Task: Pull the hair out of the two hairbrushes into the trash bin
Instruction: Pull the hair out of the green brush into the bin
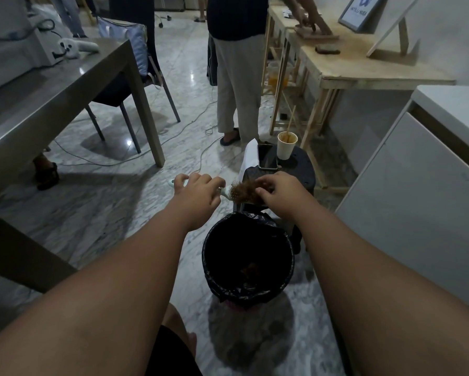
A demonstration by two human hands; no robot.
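Head view: left hand (198,195) grips hairbrush (226,191); right hand (278,189) pinches hair (243,193).

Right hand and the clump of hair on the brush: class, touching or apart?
Touching. The head view shows the right hand with fingertips buried in the brown hair clump on the hairbrush, above the trash bin.

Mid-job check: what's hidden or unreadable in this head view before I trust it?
- Hairbrush: head covered by the hair clump and right hand; handle inside left hand.
- Second brush: not visible anywhere.
- Trash bin: interior too dark; a brownish patch, unclear.
- Right fingertips: buried in hair, grip unclear.
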